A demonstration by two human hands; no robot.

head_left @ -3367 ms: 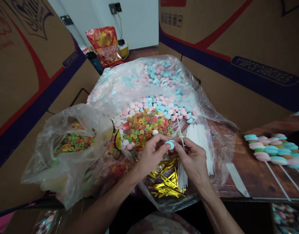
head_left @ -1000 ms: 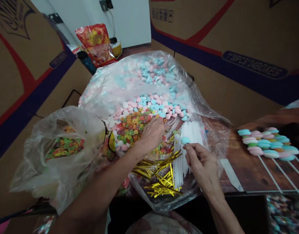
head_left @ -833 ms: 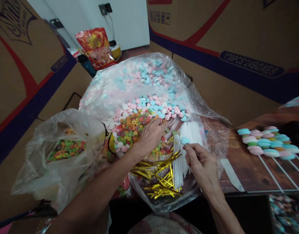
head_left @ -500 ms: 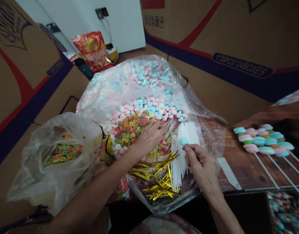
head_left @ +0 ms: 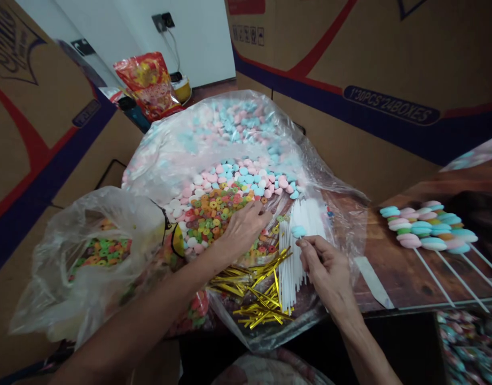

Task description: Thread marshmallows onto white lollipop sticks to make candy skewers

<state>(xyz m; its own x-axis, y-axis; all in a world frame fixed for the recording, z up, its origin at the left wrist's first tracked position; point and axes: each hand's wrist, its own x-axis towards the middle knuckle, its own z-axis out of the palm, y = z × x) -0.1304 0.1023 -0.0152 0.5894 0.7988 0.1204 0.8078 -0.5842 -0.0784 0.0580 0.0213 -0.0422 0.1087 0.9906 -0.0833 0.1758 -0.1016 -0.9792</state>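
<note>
My left hand (head_left: 246, 224) reaches into the loose gummy rings (head_left: 211, 209), its fingers bent and drawn together. Whatever lies at its fingertips is hidden among the rings. In my right hand (head_left: 326, 264), thumb and forefinger pinch just beneath a light blue candy (head_left: 298, 231), as on a candy stick; the stick itself is hidden by the hand. Beside that hand lies a bundle of white sticks (head_left: 288, 272). Gold twist ties (head_left: 265, 310) are heaped nearer to me. Pink, blue and white candies (head_left: 246, 176) spill from a clear plastic bag (head_left: 189, 144) behind the rings.
Several candy skewers (head_left: 432, 229) lie on the wooden table (head_left: 377, 246) at the right. A plastic bag of gummy rings (head_left: 101, 251) stands at the left. Large cardboard boxes (head_left: 350, 48) flank the table. A red snack bag (head_left: 147, 85) stands at the back.
The whole view has shifted slightly, so things appear a little further left. Both hands keep nearly the same places; the blue candy remains in the right hand.
</note>
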